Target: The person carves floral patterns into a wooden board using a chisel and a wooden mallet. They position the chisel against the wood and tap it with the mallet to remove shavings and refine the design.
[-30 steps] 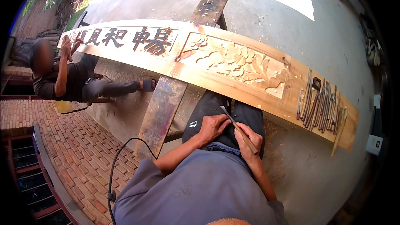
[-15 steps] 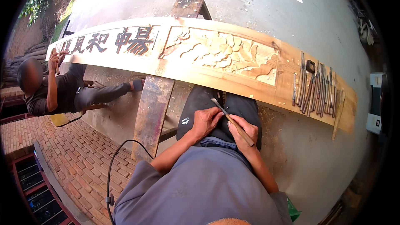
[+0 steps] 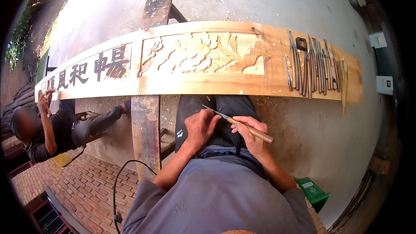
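My right hand (image 3: 251, 133) is closed round the wooden handle of a chisel (image 3: 258, 134) over my lap. Its narrow metal blade points up and to the left. Close under the blade, my left hand (image 3: 200, 126) is curled, its fingertips against the metal shank; part of the grip is hidden. Beyond my knees lies a long wooden board (image 3: 190, 86) with a carved flower-and-leaf panel (image 3: 203, 52) and dark carved characters (image 3: 115, 64) farther left. Several carving chisels (image 3: 318, 67) rest in a row on its right end, beside a pale wooden stick (image 3: 343, 84).
A worn plank trestle (image 3: 146, 134) supports the board. At the far left, a co-worker (image 3: 50, 125) sits with hands at the board's edge. A black cable (image 3: 116, 182) curves beside my left arm. A green bin (image 3: 314, 194) stands at right. Wood chips dot the concrete floor.
The view has turned, so the board and tools appear farther left. My right hand has tilted the chisel flatter, its blade pointing more to the left. Both hands stay at it.
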### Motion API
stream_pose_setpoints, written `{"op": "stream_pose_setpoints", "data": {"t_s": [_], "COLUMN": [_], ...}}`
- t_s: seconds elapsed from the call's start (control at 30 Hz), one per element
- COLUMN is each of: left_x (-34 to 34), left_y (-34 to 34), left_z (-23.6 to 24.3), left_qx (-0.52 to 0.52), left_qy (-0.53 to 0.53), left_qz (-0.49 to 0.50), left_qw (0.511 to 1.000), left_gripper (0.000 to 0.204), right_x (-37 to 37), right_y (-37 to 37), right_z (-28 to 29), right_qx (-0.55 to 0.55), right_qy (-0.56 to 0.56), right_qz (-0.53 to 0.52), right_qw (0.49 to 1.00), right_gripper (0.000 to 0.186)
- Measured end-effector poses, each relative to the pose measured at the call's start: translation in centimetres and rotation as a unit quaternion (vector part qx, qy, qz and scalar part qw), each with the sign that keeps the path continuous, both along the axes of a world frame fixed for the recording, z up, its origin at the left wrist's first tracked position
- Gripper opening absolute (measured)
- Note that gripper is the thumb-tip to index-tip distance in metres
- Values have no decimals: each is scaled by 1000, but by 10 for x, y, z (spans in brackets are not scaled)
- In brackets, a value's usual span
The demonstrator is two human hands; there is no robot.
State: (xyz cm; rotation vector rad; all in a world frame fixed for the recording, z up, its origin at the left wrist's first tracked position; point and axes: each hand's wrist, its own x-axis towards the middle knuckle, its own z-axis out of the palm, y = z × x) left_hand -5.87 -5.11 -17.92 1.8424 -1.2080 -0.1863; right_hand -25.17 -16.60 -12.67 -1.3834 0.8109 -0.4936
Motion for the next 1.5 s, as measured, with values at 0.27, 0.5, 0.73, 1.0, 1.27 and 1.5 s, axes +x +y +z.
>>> {"op": "stream_pose_setpoints", "data": {"t_s": [0.27, 0.5, 0.73, 1.0, 1.27, 1.5], "left_x": [8, 1, 19, 51, 36, 34], "left_y": [-38, -65, -63, -15, 29, 17], "left_z": [14, 18, 21, -3, 21, 69], "left_qx": [-10, 7, 155, 96, -53, -34], "left_qy": [-70, -45, 258, 711, 760, 723], "left_qz": [-104, -175, -172, -95, -20, 37], "left_qw": [992, 984, 938, 690, 648, 689], "left_gripper": [36, 33, 68, 93, 121, 137], "right_x": [-3, 24, 111, 187, 189, 185], "right_y": [-30, -59, -78, -98, -97, -88], "right_z": [32, 59, 35, -5, -42, -55], "right_qx": [-78, -455, -452, -384, -463, -554], "right_qy": [20, -14, -185, -138, -242, -219], "right_qz": [-22, 54, 73, 181, 254, 237], "right_qw": [996, 889, 870, 895, 814, 767], "right_gripper": [29, 39, 46, 43, 45, 45]}}
